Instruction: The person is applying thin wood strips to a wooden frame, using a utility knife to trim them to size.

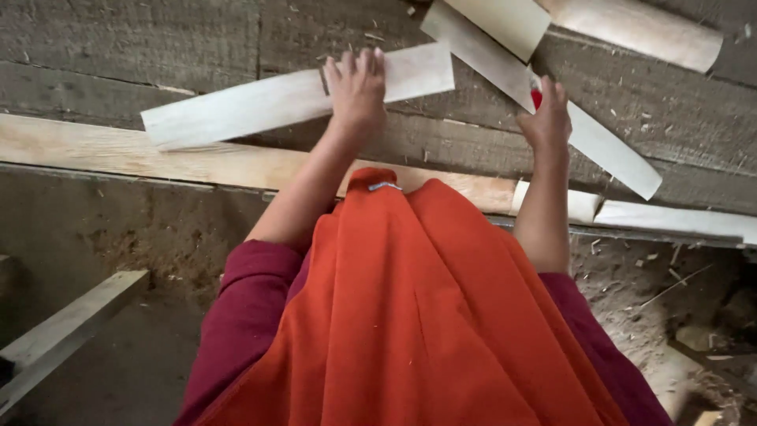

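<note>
The left hand lies flat, fingers spread, pressing on a pale wooden slat that stretches leftward from under the palm across the grey plank tabletop. The right hand is clenched around a small red object, too hidden to identify, and rests on a second pale slat running diagonally beneath it. More pale slats lie beyond, at the top right. An orange cloth hangs below the arms.

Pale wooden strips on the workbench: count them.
6, perhaps more hidden: strip under left hand; long strip by right hand; short top piece; top-right piece; two at bench edge.
</note>
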